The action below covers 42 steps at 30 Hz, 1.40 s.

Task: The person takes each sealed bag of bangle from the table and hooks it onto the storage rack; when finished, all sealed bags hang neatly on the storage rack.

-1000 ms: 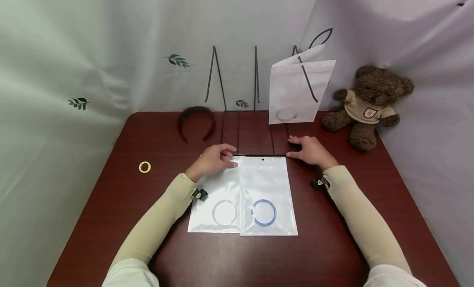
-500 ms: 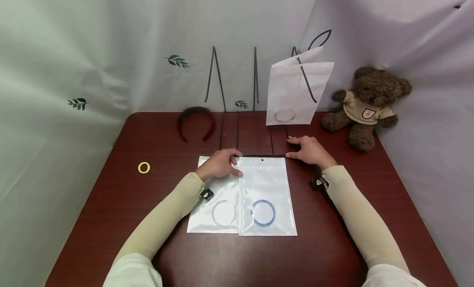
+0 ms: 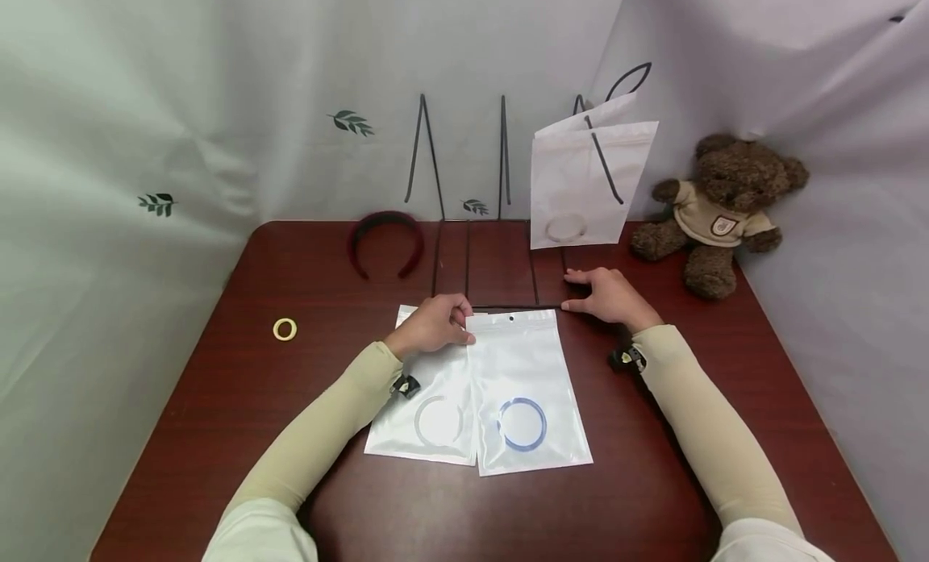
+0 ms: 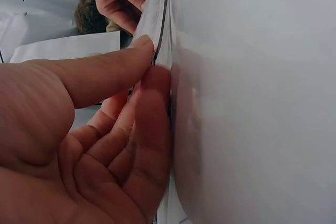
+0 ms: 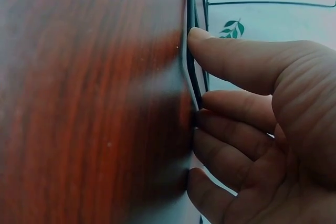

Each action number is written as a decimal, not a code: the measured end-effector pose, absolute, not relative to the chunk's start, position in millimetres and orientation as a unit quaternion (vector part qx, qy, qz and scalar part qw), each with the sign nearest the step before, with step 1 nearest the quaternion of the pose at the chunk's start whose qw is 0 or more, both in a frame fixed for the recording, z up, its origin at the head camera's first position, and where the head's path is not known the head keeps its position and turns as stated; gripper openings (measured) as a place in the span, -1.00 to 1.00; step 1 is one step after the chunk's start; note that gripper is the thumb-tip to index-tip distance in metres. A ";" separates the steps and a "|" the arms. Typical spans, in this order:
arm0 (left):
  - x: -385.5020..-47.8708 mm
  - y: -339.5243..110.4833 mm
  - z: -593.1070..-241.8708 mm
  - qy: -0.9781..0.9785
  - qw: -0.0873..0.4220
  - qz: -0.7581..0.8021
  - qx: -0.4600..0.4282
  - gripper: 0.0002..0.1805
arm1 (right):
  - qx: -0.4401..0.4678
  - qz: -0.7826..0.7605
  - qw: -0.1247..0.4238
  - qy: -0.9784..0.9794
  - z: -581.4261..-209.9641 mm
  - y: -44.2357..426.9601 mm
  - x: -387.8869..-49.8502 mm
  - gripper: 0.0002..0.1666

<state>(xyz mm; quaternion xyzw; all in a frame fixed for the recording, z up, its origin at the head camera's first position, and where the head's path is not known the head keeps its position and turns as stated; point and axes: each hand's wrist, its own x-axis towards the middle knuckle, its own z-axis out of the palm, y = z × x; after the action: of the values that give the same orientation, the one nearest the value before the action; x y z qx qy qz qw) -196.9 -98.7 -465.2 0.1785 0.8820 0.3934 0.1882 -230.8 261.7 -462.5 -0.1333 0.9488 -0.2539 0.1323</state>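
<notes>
Btw, L hand point(image 3: 433, 324) hides pt of L bag point(image 3: 438, 385).

On the table point(image 3: 406, 514) two bags point(image 3: 518, 360) lie before the rack point(image 3: 502, 143), headband point(image 3: 385, 216) to its left, bear point(image 3: 714, 211) right.

Person's wearing snug beige sleeves point(image 3: 319, 429), looser white sleeves point(image 3: 263, 534) further up, plus kinda chunky little black gadgets point(image 3: 406, 385) strapped on at both wrists.

Head camera looks forward and down over the table point(image 3: 435, 518); wrist cameras (far nearer) face fingers point(image 4: 152, 124) it also sees.
</notes>
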 end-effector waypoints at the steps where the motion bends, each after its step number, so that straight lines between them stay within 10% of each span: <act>1: -196.3 -98.6 -465.4 0.879 0.191 0.400 0.178 -0.65 | -0.131 -0.254 0.134 0.949 -462.8 261.8 -230.2 -0.19; 22: -198.4 -102.0 -468.8 0.741 0.249 0.610 0.129 -0.62 | -0.129 -0.258 0.127 0.949 -461.1 261.2 -229.6 -0.20; 42: -193.7 -105.7 -423.0 0.756 0.103 0.636 0.116 -0.76 | -0.138 -0.247 0.097 0.954 -466.0 261.1 -231.0 -0.19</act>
<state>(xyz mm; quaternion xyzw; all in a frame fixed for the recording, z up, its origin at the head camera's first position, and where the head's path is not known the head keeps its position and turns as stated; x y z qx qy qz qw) -193.7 -105.7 -423.0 0.1162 0.7555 0.6364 0.1034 -231.0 261.1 -466.0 -0.1376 0.9543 -0.2470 0.0971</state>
